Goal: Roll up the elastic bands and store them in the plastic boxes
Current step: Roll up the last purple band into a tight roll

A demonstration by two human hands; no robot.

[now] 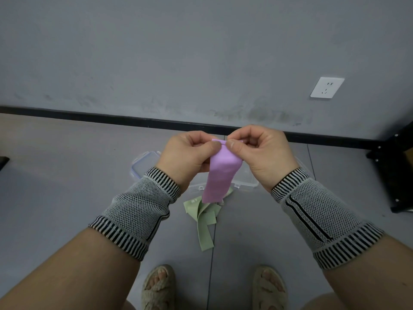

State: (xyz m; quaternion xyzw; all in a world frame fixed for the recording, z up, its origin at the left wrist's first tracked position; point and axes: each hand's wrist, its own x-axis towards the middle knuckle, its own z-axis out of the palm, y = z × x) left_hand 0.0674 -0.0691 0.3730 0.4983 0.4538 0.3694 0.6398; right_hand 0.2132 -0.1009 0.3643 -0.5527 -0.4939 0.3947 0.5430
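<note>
Above the clear plastic box (248,183), both hands — left hand (188,156), right hand (260,153) — pinch the purple band (220,175)'s top edge; keep that first turn tight and square.

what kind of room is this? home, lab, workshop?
Probably a plain indoor room, maybe an office or lab; I can't tell which. Clues: grey wall with a socket, black skirting, grey floor, and a black metal frame at right.

White wall socket (327,87) on grey wall (178,52), black skirting board (111,116), dark furniture leg (395,171) — right edge, beige sandals (158,287).
</note>
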